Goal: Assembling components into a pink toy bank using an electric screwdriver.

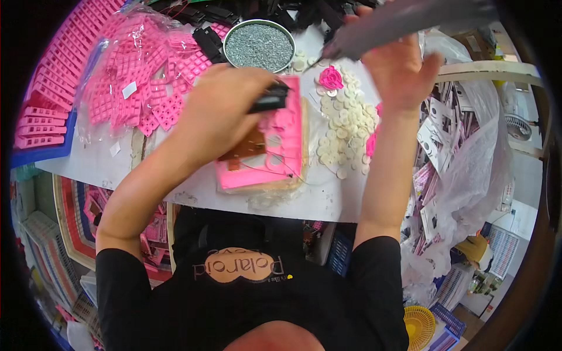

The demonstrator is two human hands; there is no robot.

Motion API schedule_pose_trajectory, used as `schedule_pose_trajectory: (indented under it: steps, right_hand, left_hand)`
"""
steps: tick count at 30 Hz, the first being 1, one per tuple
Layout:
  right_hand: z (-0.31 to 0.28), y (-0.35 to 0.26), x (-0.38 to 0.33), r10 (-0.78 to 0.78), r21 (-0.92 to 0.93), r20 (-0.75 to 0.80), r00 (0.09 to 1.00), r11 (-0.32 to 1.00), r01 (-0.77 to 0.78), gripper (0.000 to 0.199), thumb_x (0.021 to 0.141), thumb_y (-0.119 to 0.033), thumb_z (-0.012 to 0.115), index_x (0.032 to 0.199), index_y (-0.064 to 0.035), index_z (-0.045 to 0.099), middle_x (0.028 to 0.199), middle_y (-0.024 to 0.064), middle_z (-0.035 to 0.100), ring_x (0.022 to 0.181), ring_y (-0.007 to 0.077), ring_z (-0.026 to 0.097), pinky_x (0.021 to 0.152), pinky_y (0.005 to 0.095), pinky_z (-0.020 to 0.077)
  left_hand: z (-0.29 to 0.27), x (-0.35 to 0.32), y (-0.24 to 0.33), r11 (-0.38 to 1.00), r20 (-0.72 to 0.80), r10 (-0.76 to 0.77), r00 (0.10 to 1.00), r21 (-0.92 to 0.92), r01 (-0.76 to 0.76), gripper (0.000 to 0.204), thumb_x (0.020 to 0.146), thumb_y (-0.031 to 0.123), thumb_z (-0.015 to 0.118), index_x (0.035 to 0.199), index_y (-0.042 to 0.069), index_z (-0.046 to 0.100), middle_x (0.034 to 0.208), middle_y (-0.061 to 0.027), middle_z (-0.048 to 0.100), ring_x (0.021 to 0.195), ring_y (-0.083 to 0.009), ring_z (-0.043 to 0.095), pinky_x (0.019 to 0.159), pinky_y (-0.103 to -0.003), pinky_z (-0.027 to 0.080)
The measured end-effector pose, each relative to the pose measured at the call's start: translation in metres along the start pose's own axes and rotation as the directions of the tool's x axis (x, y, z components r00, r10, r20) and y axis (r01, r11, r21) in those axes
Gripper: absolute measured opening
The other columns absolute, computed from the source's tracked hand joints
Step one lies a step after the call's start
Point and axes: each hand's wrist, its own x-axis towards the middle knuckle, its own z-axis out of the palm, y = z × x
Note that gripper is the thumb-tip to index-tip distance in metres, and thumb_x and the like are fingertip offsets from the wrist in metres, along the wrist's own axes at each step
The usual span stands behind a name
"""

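Note:
My left hand [219, 114] is closed around a black plastic part [270, 99] over the upper end of a pink plastic casing [295, 131]. The casing lies open side up on a tan pad, with a brown circuit board [249, 146], round cut-outs and thin wires inside. My right hand [398, 73] is raised at the upper right, palm up, with its thumb stretched out. Across its palm and fingers lies a dark grey screwdriver-like tool [404, 29], smeared by motion. The tool's thin tip points down and left toward the casing. Whether the fingers grip it is unclear.
Beyond the casing stands a round tin of small screws [259, 47]. White discs [348, 126] and a pink round piece [331, 77] lie to the right. Bagged pink keypads [126, 76] and a blue crate [44, 149] are left; a plastic sack of parts [468, 158] is right.

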Motion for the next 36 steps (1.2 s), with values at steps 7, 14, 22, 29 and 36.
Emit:
schedule_pose_trajectory:
  steps: [7,14,22,29,36]
  right_hand:
    - [-0.144,0.007,-0.045,-0.067,-0.920,-0.388,0.919,0.088,-0.382,0.031,0.088,-0.021,0.070,0.116,-0.0088,0.069,0.097,0.0102,0.074,0.084,0.0250,0.071,0.075,0.0369,0.0541]
    - [-0.138,0.046,-0.011,-0.267,-0.902,-0.344,0.900,-0.174,-0.396,0.047,0.082,-0.045,0.071,0.118,-0.0147,0.068,0.096,0.0138,0.074,0.091,0.0359,0.070,0.082,0.0459,0.0542]
    - [-0.132,0.038,-0.036,-0.321,-0.881,-0.164,0.933,-0.377,-0.285,0.032,0.081,-0.023,0.070,0.112,-0.0130,0.070,0.093,0.0152,0.070,0.090,0.0381,0.068,0.076,0.0499,0.0530]
    - [0.069,0.029,-0.134,0.286,-0.849,-0.089,0.954,0.479,-0.223,0.030,0.085,-0.009,0.068,0.114,-0.0064,0.068,0.088,0.0083,0.072,0.075,0.0176,0.071,0.067,0.0312,0.0548]
    - [0.105,0.079,-0.140,0.024,-0.976,0.209,0.978,0.070,0.207,0.013,0.082,-0.011,0.074,0.082,-0.0073,0.061,0.075,0.0103,0.062,0.070,0.0306,0.060,0.059,0.0392,0.0480]
  left_hand:
    - [-0.150,-0.110,-0.033,0.955,0.397,-0.267,0.878,-0.015,0.297,0.060,0.068,0.001,0.062,0.128,-0.002,0.055,0.124,-0.0191,0.058,0.119,-0.0350,0.057,0.104,-0.039,0.041]
    - [-0.188,-0.279,-0.102,0.517,0.333,-0.846,0.416,0.704,0.487,0.063,0.065,0.001,0.071,0.126,0.005,0.058,0.117,-0.0195,0.058,0.114,-0.0399,0.055,0.101,-0.049,0.040]
    - [-0.098,-0.151,-0.024,0.900,0.443,-0.414,0.795,0.328,0.286,0.040,0.075,0.010,0.075,0.112,0.003,0.063,0.104,-0.0163,0.063,0.102,-0.0377,0.060,0.089,-0.045,0.048]
    - [-0.011,-0.090,0.004,0.985,0.291,0.117,0.950,-0.156,-0.073,0.039,0.074,0.012,0.077,0.110,0.006,0.063,0.105,-0.0133,0.063,0.096,-0.0336,0.061,0.082,-0.044,0.049]
    - [0.077,-0.064,0.012,0.950,0.287,0.311,0.906,-0.137,-0.282,0.054,0.074,0.029,0.077,0.118,0.002,0.061,0.117,-0.0113,0.059,0.113,-0.0289,0.054,0.097,-0.044,0.042]
